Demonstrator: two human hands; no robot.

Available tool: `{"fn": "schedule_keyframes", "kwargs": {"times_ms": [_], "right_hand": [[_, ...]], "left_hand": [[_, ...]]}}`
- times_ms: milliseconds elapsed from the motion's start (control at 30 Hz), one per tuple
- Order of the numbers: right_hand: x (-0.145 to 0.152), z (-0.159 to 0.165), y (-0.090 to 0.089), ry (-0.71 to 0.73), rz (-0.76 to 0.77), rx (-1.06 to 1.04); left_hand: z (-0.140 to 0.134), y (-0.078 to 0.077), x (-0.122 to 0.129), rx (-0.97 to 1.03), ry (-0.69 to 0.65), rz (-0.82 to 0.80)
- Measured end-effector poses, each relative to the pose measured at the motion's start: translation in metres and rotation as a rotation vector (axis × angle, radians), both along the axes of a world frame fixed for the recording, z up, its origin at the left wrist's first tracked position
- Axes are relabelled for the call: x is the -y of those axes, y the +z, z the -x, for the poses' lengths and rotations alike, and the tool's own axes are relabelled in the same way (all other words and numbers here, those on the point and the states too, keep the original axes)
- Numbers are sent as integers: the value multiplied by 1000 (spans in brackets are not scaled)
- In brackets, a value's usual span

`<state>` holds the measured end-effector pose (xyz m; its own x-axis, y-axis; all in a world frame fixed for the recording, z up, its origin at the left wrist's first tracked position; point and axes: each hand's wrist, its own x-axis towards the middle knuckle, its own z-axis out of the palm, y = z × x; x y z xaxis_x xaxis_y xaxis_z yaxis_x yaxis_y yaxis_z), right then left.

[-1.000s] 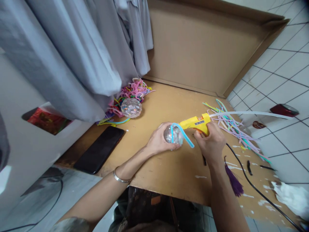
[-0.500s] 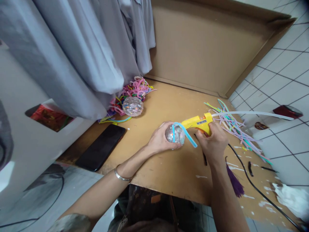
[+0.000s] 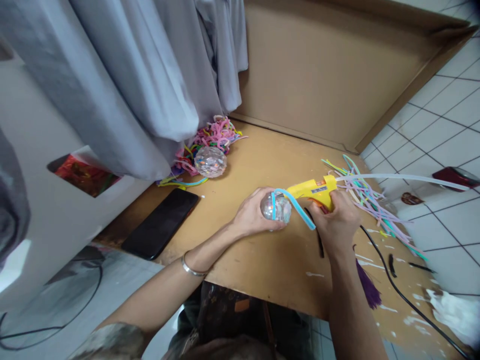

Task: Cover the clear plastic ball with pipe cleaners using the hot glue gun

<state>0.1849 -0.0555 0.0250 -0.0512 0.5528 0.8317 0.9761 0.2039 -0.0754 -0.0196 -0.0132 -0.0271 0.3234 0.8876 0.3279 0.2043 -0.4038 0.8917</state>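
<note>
My left hand is wrapped round a clear ball just above the table, fingers on its far side and thumb underneath. A light blue pipe cleaner runs over the ball, its free end sticking out to the right. In my right hand is a yellow hot glue gun, gripped by its handle and trigger. Its nozzle meets the top of the ball beside the pipe cleaner; whether it touches I cannot tell. A long translucent glue stick juts out of the gun's back.
Behind on the left, another clear ball rests against piled pipe cleaners. A black phone lies nearer. More pipe cleaners, a purple tassel, a black cord and white tissue are at right.
The whole view has shifted slightly, so everything sits a little further right. Both hands keep their holds, and the glue gun's nozzle stays at the ball.
</note>
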Motion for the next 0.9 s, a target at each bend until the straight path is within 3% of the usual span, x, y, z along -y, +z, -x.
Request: {"fn": "schedule_keyframes", "kwargs": {"times_ms": [467, 900], "right_hand": [[1, 0, 4, -21, -15, -63], [-1, 2, -4, -16, 21, -67]], "left_hand": [[1, -1, -1, 5, -8, 9], [2, -6, -3, 38, -48, 18]]}}
